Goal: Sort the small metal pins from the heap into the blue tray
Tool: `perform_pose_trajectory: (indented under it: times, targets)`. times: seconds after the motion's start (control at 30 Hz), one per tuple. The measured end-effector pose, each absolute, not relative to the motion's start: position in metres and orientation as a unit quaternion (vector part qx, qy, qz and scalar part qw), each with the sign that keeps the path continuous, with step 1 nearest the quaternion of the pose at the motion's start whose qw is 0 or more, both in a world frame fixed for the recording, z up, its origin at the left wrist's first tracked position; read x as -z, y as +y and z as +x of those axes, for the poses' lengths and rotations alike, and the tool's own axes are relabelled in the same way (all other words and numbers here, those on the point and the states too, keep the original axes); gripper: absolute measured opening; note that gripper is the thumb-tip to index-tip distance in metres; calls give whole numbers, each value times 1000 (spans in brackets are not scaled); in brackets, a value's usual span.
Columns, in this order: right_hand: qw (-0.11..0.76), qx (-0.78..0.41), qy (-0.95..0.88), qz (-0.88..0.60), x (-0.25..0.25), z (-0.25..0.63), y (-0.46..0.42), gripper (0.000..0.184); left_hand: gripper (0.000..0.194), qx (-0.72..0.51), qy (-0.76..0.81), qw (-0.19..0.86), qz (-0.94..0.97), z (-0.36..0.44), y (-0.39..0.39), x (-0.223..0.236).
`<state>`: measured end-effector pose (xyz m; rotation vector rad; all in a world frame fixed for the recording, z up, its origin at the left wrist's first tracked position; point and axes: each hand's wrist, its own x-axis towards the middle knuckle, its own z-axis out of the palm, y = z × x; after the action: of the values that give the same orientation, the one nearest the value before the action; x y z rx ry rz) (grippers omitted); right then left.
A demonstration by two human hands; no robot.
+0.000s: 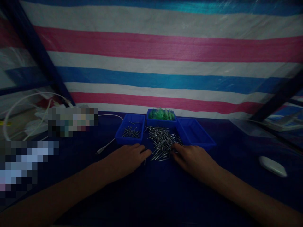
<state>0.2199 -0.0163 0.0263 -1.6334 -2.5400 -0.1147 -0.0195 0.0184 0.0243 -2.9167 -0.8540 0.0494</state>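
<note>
A loose heap of thin metal nails point(163, 142) lies on the dark blue table before me. My left hand point(133, 154) is at the heap's near left edge, fingers closed in a pinch, with a nail point(145, 162) poking out below the thumb. On the other side, my right hand point(189, 156) touches the heap with curled fingertips; whatever they grip is hidden among the nails. More nails lie in a blue bin point(119, 132) just beyond my left hand. Beyond my right hand is a second blue bin point(193, 130) with nothing visible inside.
Behind the heap, a third blue bin point(162, 122) holds green plastic pieces. A white cable point(105, 146) runs along the left. A white rounded object point(273, 166) rests at the right. A striped sheet point(161, 47) hangs at the back between dark posts.
</note>
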Motion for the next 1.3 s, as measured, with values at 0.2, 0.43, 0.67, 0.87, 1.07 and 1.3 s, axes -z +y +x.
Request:
perform_pose_trajectory:
  times: [0.2, 0.43, 0.67, 0.87, 1.07, 1.3]
  targets:
    - [91, 7, -865, -493, -18, 216, -20, 18, 4, 5, -261, 53, -964, -12, 18, -20]
    - [102, 39, -880, -463, -27, 208, 3, 17, 5, 8, -258, 59, -964, -13, 14, -20]
    - [24, 114, -905, -408, -38, 176, 44, 14, 7, 14, -253, 64, -965, -15, 13, -20]
    - [-6, 120, -922, -368, -33, 174, 60, 16, 5, 33, -256, 66, -964, -17, 13, -19]
    - [-40, 131, -942, -306, -39, 173, 61, 14, 4, 50, -249, 75, -964, -21, 13, -17]
    - [-37, 159, -946, -278, -54, 175, 51, 9, 6, 60, -269, 76, -958, -19, 7, -19]
